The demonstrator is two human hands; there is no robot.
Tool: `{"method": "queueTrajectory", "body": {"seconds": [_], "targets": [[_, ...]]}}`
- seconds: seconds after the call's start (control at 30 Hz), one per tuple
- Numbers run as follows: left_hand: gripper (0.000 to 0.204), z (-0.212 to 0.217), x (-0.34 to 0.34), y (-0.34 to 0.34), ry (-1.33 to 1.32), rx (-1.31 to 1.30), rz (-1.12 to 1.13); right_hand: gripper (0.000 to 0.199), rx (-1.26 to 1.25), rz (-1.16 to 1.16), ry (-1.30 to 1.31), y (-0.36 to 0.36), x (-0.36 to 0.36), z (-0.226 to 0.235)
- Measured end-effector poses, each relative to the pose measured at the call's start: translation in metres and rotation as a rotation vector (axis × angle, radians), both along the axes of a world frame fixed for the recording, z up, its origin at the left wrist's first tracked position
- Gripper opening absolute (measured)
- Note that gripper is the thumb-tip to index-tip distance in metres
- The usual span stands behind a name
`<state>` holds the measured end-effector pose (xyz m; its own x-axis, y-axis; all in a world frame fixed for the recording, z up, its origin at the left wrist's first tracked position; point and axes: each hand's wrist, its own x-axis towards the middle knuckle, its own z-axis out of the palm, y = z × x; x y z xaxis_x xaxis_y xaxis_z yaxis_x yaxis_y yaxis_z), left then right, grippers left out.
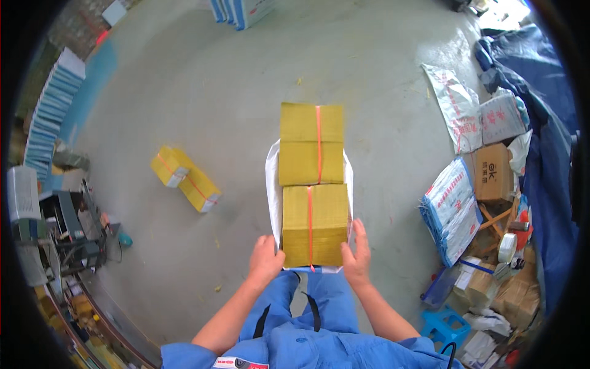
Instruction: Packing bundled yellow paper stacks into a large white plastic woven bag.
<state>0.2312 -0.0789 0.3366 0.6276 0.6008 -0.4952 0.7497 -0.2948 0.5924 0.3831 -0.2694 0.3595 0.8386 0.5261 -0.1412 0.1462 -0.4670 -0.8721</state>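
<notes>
Two stacks of yellow paper, the near stack [329, 212] and the far stack [300, 163], lie end to end in front of me, each bound with a red strap. Beneath them spreads a white sack [272, 175], its edges showing along both sides. At the near left corner my left hand [265, 259] is closed on the sack's edge, knuckles beside the near stack. My right hand [357, 255] grips the opposite edge, thumb against the stack's side and fingers along the outside of the sack; the fingertips are partly hidden.
Two smaller strapped yellow bundles [196, 189] lie on the grey floor [215, 92] to the left. Folded blue-white sacks [452, 209], a cardboard box [493, 172] and a blue stool [444, 326] are at right. Machinery [64, 215] stands at left; stacked sacks [243, 9] are far ahead.
</notes>
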Motion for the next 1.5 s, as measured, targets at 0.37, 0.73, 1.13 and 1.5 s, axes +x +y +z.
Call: {"method": "queueTrajectory", "body": {"seconds": [0.37, 0.73, 1.13, 1.5], "targets": [[0.032, 0.065, 0.256, 0.147, -0.573, 0.481, -0.264, 0.056, 0.111, -0.065, 0.127, 0.106, 0.205, -0.033], [0.060, 0.028, 0.328, 0.168, 0.377, 0.029, -0.529, 0.046, -0.266, 0.093, 0.380, 0.159, 0.245, -0.150], [0.055, -0.013, 0.377, 0.233, 0.572, -0.502, -0.699, 0.036, -0.442, 0.338, -0.106, 0.140, 0.207, -0.064], [0.040, -0.031, 0.325, 0.202, 0.221, -0.483, -0.693, 0.028, -0.400, 0.245, -0.132, 0.144, 0.202, -0.097]]}}
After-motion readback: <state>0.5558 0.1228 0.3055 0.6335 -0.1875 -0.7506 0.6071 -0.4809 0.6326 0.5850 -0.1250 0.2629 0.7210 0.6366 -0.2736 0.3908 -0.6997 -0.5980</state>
